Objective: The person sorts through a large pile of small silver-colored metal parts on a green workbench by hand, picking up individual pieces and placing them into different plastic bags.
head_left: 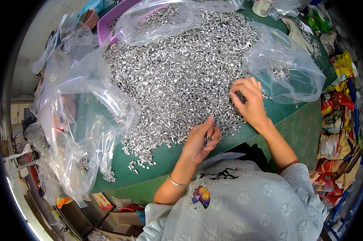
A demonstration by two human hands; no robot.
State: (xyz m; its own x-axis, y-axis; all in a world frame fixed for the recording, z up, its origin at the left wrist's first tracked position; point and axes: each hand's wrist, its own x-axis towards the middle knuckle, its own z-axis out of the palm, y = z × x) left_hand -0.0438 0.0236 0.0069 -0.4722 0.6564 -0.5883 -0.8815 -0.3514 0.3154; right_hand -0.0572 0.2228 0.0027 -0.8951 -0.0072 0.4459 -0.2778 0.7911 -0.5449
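Now the left hand [200, 140] pinches some small, light, slippery metal rings [177, 72] with bent fingers, and the right hand [249, 100] curls shut around more.

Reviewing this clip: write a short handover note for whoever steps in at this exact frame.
Left hand: curled over a few small metal pieces at the near edge of the pile of small silver metal parts.
Right hand: fingers pinching into the pile's right edge.
The pile covers the green table. Clear plastic bags lie around it, some holding parts.
Done: cannot tell.
Left: the large loose pile remains on the table.
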